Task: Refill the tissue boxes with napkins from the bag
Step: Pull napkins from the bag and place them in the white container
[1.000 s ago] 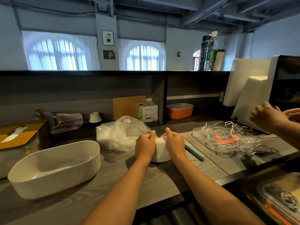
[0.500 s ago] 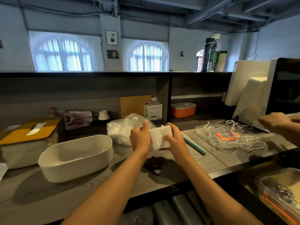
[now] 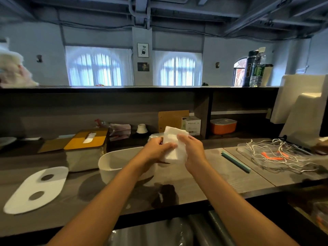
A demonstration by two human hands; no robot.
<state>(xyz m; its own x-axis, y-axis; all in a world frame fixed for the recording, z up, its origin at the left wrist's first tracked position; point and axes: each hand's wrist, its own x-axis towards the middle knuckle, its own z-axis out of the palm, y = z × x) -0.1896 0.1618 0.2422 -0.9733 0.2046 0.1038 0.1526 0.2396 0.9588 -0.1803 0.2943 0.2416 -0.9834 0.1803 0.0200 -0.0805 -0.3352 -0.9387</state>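
While the stack of napkins (image 3: 173,145) is held upright in the air between both hands, above the right end of the open white box (image 3: 113,163), several slips can be foreseen. The stack is pinched by the left hand (image 3: 157,148) with thumb and curled fingers on its left edge, and is clasped by the right hand (image 3: 192,150) along its right edge. Since only the edges are gripped, loose sheets could be fanned out or dropped onto the counter (image 3: 209,178). Were the stack lowered crooked, its corners could be caught and crumpled on the box rim. The lid (image 3: 36,188) lies well apart to the left, so no obstruction is expected from it. The bag is hidden behind the hands, so its state cannot be told.
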